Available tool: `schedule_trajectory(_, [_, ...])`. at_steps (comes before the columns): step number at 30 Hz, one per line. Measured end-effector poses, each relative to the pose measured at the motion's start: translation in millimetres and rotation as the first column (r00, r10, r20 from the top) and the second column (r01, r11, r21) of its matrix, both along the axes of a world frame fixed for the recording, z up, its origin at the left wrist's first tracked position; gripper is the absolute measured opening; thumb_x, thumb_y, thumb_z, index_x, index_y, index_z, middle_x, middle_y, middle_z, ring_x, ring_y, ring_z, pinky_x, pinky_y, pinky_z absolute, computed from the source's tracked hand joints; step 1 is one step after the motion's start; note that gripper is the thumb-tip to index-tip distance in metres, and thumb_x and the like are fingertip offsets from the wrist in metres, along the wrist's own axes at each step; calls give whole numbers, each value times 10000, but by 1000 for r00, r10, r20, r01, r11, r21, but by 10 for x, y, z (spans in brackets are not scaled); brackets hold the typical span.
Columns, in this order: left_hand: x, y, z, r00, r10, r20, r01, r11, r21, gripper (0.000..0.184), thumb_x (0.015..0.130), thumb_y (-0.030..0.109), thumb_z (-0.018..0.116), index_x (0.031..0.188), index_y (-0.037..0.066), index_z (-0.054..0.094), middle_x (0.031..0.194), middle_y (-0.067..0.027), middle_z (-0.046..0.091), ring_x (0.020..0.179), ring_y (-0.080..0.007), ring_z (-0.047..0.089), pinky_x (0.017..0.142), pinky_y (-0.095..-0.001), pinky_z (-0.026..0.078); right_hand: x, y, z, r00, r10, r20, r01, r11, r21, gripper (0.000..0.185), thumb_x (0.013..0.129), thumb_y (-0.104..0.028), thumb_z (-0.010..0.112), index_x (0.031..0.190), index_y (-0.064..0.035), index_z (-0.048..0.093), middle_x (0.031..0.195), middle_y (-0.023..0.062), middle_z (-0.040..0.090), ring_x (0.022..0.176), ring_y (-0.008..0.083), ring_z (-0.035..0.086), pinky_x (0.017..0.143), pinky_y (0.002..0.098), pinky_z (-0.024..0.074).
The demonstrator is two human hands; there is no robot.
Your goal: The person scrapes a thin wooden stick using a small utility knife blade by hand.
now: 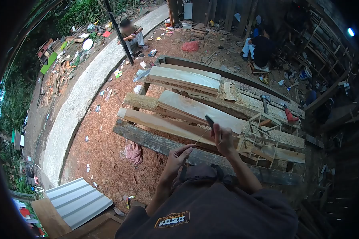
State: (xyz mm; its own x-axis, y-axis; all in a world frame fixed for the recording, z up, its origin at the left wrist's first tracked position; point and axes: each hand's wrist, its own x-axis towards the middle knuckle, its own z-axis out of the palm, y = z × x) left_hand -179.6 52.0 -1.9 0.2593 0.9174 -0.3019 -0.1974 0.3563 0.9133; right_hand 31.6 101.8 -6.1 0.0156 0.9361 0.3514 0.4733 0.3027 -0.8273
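My left hand (179, 156) is closed, its fingertips pinching one end of a thin wooden stick (200, 138). The stick slants up toward my right hand (223, 140), which is wrapped round a dark, narrow tool (209, 120). The tool's dark end sticks out above the fist; the rest is hidden, so its exact kind cannot be made out. Both hands are above the near side of a slatted wooden workbench (147, 140). Right of my right hand, a small frame of thin wooden sticks (259, 139) rests on the bench.
Planks (199, 106) lie across the bench. A hammer (265, 104) and a red-handled tool (291, 114) lie at its right. A pink cloth bundle (132, 153) lies on the shavings-covered ground. One person (132, 36) sits by the concrete path, another (261, 49) at the back right.
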Motion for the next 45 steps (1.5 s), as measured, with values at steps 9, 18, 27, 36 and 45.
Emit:
schedule_trajectory(9, [-33, -40, -7, 1000, 17, -25, -17, 1000, -2, 247, 953, 134, 625, 1158, 11, 686, 698, 103, 512, 584, 8, 358, 497, -179, 257, -38, -27, -4, 998, 33, 44, -33, 999, -15, 542, 1046, -353, 400, 653, -25, 579, 503, 102, 490, 461, 219, 543, 477, 359, 392])
schedule_trajectory(18, [-37, -12, -54, 999, -8, -51, 8, 1000, -7, 243, 961, 138, 614, 1160, 19, 687, 700, 93, 516, 584, 2, 370, 499, -184, 278, -18, -40, -50, 998, 56, -15, -57, 997, -61, 593, 1048, -404, 369, 655, -20, 593, 497, 96, 476, 453, 225, 521, 490, 357, 394])
schedule_trajectory(27, [88, 61, -26, 987, 145, 70, -142, 989, -46, 305, 964, 159, 609, 1235, 21, 631, 650, 109, 425, 515, 16, 318, 444, -181, 212, -39, -96, -111, 998, 55, 34, -56, 998, 26, 447, 1018, -380, 415, 792, -55, 622, 626, 149, 568, 580, 328, 620, 536, 419, 449])
schedule_trajectory(36, [56, 90, -26, 992, 30, 124, -37, 998, 54, 293, 989, 166, 570, 1254, 59, 636, 653, 120, 416, 554, 30, 311, 474, -184, 216, -313, -209, 137, 957, 231, 174, -241, 970, 37, 274, 898, -349, 641, 1010, -101, 674, 816, 97, 646, 723, 301, 640, 626, 385, 482])
schedule_trajectory(45, [6, 95, 8, 996, 50, 71, -52, 998, 22, 143, 979, 156, 568, 938, 51, 657, 602, 100, 388, 487, 2, 287, 443, -208, 190, -219, -92, 120, 925, 193, 326, -257, 952, 168, 315, 818, -367, 728, 898, -75, 641, 756, 78, 604, 688, 281, 614, 595, 375, 458])
